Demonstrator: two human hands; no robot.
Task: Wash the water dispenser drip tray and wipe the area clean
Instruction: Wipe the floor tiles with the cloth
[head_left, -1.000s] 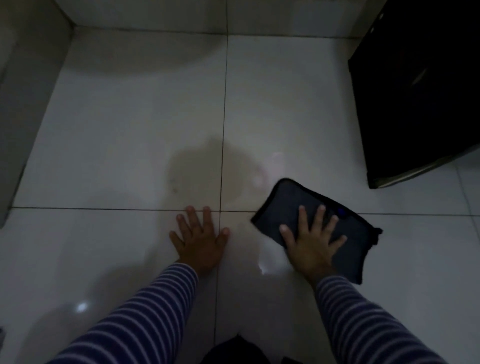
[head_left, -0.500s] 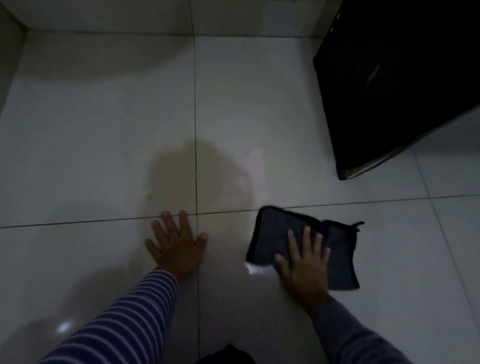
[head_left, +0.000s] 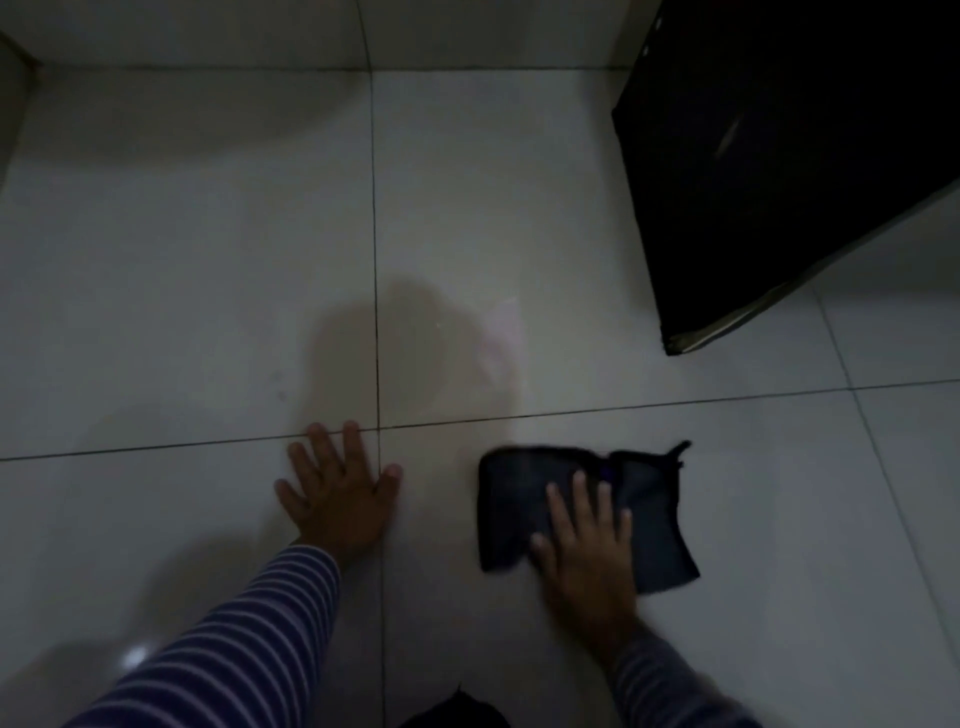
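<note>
Dim view down onto a pale tiled floor. Nearest the camera, two striped sleeves enter from the bottom edge. The left hand lies palm-down on the bare tile, fingers spread apart and holding nothing; its fingertips reach the horizontal grout line, and its thumb points toward the vertical grout line. The right hand lies flat, fingers extended and slightly apart, pressed on top of a dark cloth rather than clenched around it. The cloth lies crumpled on the tile to the right of the vertical grout line and just on the near side of the horizontal one; a small corner of it sticks up at its far right. The right hand and forearm are motion-blurred. Beyond the hands, a darker, damp-looking patch straddles the vertical grout line. Farther right, a black appliance body stands on the floor, its near bottom corner well apart from the cloth. At the far edge, floor meets wall.
</note>
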